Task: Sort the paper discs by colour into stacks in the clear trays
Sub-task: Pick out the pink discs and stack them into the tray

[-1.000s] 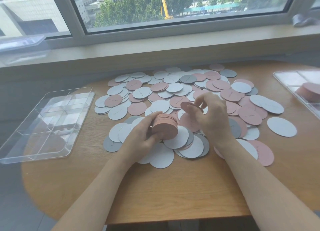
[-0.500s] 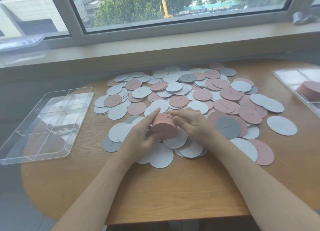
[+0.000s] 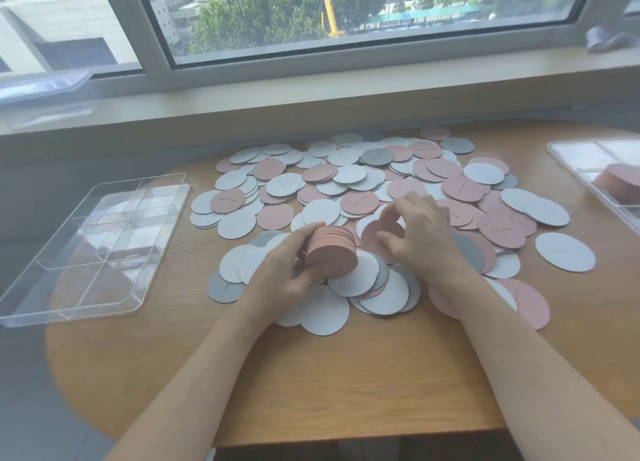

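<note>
From the head view we looked down on a round wooden worktop (image 3: 346, 384) set under a window (image 3: 346, 10), and we took the pink stack (image 3: 332, 253) in our hands as the landmark for everything else.

Our left hand (image 3: 287, 270) held that pink stack, thumb and fingers curled round its edge, so this grip was closed on the stack. The stack sat tilted, just above the loose discs (image 3: 363, 183), near the front edge of the heap.

Just right of the stack, our right hand (image 3: 422, 239) pinched a single pink disc (image 3: 377, 232) between thumb and fingertips; that grip was narrow and holding the disc, which stood close beside the stack's upper rim. Whether the disc touched the stack we could not tell.

Behind and to both sides of the stack the loose discs, pink, white and grey, lay spread and overlapping on the worktop.

Well left of the stack lay the left clear tray (image 3: 86, 253), divided into compartments. Far right of the stack, at the frame's edge, the right clear tray (image 3: 571, 149) held a second pink pile (image 3: 620, 183) in one compartment.
</note>
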The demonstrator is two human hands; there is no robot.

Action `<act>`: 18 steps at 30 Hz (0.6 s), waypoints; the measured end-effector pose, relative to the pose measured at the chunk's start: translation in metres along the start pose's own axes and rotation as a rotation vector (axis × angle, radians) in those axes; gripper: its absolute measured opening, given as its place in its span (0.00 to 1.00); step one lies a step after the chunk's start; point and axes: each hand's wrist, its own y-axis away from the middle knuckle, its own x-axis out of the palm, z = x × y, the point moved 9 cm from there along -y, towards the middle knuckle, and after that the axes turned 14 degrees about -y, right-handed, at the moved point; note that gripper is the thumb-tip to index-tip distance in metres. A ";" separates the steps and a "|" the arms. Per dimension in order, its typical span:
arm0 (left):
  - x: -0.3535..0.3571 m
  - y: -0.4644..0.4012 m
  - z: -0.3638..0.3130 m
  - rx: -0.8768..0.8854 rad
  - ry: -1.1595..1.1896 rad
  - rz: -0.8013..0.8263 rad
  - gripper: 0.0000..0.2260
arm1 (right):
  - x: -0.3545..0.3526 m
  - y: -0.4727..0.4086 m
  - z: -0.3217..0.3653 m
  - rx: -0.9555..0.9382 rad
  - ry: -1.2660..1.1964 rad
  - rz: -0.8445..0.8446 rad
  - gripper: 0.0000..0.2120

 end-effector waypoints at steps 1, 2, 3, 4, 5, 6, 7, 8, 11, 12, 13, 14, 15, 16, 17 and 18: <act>0.000 0.000 0.000 0.002 0.004 0.001 0.27 | -0.005 0.001 0.000 0.011 -0.086 -0.047 0.10; 0.000 0.000 -0.001 0.005 0.004 0.001 0.27 | -0.010 0.002 0.001 0.026 -0.192 -0.093 0.09; -0.001 0.000 -0.002 0.009 0.001 0.000 0.27 | -0.015 0.003 0.002 0.040 -0.304 -0.132 0.09; -0.001 0.001 -0.002 0.012 -0.004 0.000 0.27 | -0.019 0.005 0.004 0.051 -0.399 -0.155 0.08; -0.001 0.001 -0.002 0.015 -0.006 0.000 0.27 | -0.019 0.006 0.007 0.060 -0.468 -0.156 0.08; -0.002 0.000 -0.002 0.015 -0.008 -0.001 0.27 | -0.016 0.007 0.009 0.068 -0.531 -0.138 0.09; -0.002 0.000 -0.002 0.013 -0.006 -0.003 0.28 | -0.010 0.008 0.012 0.080 -0.610 -0.099 0.11; -0.002 0.000 -0.002 0.012 -0.007 -0.006 0.29 | -0.002 0.009 0.015 0.091 -0.706 -0.043 0.12; -0.003 0.000 -0.001 0.012 -0.033 -0.024 0.30 | 0.022 0.013 0.025 0.101 -0.813 0.128 0.12; -0.003 0.000 -0.001 0.012 -0.042 -0.026 0.31 | 0.029 0.014 0.027 0.090 -0.786 0.195 0.11; -0.004 0.000 -0.002 0.015 -0.048 -0.030 0.31 | 0.038 0.017 0.030 0.079 -0.756 0.283 0.10; -0.004 0.001 -0.002 0.019 -0.052 -0.035 0.30 | 0.045 0.019 0.033 0.065 -0.702 0.369 0.14; -0.005 0.000 -0.002 0.020 -0.049 -0.040 0.29 | 0.051 0.022 0.035 0.047 -0.623 0.444 0.18; -0.005 0.000 -0.002 0.020 -0.040 -0.043 0.27 | 0.054 0.025 0.036 0.030 -0.537 0.489 0.22; -0.006 0.000 -0.002 0.017 -0.029 -0.045 0.25 | 0.055 0.025 0.037 0.011 -0.472 0.497 0.24; -0.006 0.000 -0.002 0.012 -0.025 -0.045 0.24 | 0.052 0.024 0.039 -0.014 -0.440 0.468 0.25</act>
